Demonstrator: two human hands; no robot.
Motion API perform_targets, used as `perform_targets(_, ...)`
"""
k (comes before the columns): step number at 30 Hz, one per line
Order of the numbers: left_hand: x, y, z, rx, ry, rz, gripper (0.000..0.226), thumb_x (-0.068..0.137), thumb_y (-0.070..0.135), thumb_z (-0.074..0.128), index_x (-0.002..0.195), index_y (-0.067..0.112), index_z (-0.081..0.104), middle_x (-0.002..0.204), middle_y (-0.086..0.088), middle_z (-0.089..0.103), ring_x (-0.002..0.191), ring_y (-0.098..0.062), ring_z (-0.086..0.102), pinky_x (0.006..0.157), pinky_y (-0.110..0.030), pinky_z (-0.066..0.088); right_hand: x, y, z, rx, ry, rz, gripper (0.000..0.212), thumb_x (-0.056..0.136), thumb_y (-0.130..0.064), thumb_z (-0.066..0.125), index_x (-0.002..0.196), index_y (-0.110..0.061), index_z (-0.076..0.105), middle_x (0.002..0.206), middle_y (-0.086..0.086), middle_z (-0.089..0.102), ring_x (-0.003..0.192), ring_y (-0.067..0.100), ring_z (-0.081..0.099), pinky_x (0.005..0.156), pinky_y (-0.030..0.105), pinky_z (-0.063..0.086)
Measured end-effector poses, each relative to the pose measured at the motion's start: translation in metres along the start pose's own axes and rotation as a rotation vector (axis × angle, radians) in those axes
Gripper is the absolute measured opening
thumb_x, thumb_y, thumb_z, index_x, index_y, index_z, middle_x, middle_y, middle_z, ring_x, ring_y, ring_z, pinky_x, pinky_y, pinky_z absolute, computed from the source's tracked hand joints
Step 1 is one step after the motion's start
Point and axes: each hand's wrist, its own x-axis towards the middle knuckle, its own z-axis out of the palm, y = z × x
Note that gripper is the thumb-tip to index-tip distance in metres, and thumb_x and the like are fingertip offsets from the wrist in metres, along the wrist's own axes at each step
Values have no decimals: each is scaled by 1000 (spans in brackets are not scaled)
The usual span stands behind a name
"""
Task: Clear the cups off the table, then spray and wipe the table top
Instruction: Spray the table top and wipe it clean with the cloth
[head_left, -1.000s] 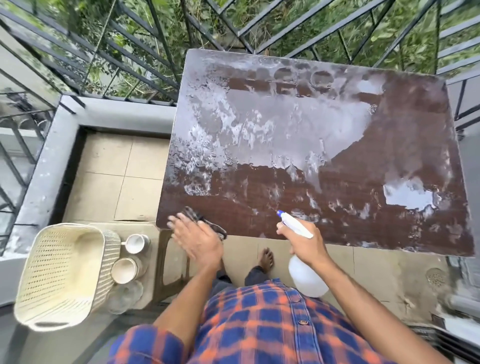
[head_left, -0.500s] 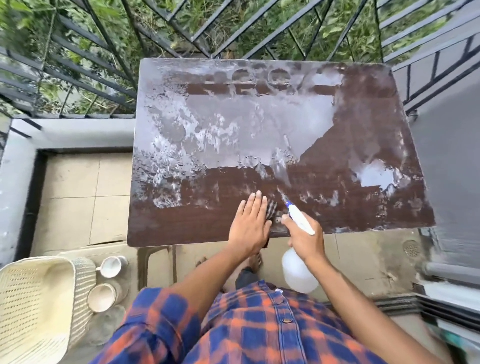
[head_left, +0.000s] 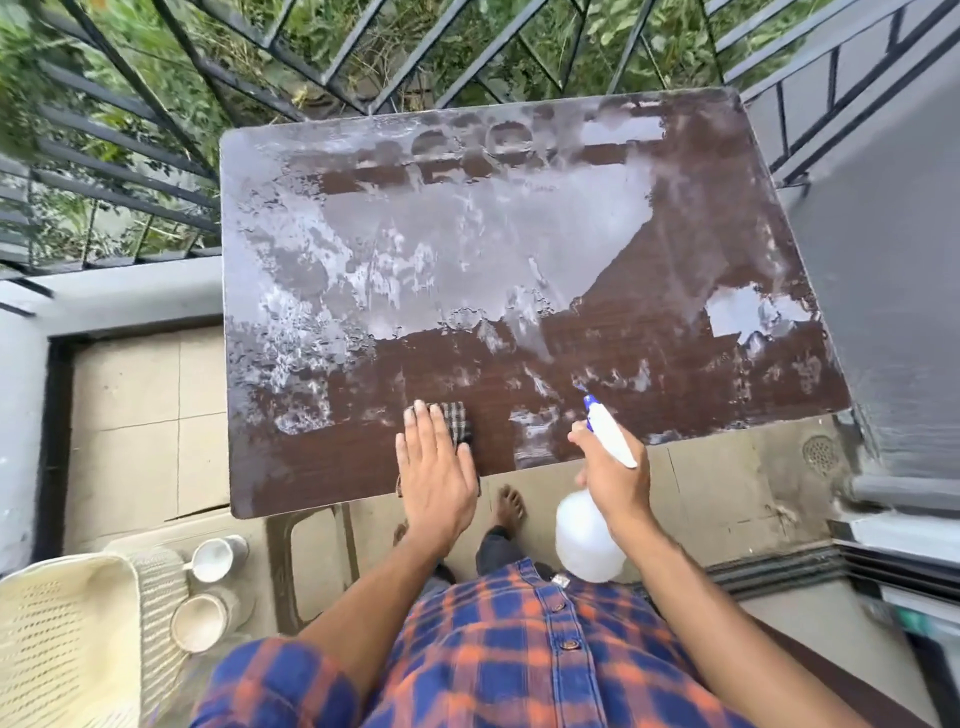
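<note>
Already the brown wood-grain table top (head_left: 649, 364) is cleared and wet with spray over its far half; wiping looks barely begun. At its near edge the left hand (head_left: 436, 467), fingers flat, presses a dark checked cloth (head_left: 460, 423); the right hand (head_left: 613, 478) grips a white spray bottle (head_left: 587, 540). Two white cups (head_left: 213, 558) stand below, beside a cream basket (head_left: 62, 649).

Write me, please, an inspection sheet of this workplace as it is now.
Surface: brown wood-grain table top, wet, streaked with whitish film; no cups on it.
Job's things: dark checked cloth near front edge; white plastic spray bottle; two white cups on a low beige stand.
Clutter: cream perforated basket beside cups.
Grippers: left hand flat on cloth; right hand grips bottle.
Cables: nothing seen.
Surroundings: black metal railing, green plants beyond, tiled floor.
</note>
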Motion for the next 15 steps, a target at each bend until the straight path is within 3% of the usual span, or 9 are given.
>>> perform_targets(7,10,104,32,88,-221,376,70,105,46,17,159,7,-3,165,-12,-15,153,-27,-17,126,-45,0,10,11,-19,31,71,29,13,96,-19,75,87,-10,76,71,6,65,56,24,54,46,27,46)
perform_targets(13,21,89,30,181,-189,517,67,103,44,26,159,10,16,168,-10,8,155,-24,4,125,-46,11,22,10,-25,14,59,6,19,97,-18,74,90,-1,73,71,9,61,55,24,53,45,27,45)
perform_targets(15,24,72,25,168,-144,460,65,104,44,27,159,11,18,167,-9,10,155,-23,6,125,-46,10,24,11,-22,9,40,1,21,97,-19,74,89,1,72,68,10,59,53,24,52,48,28,43)
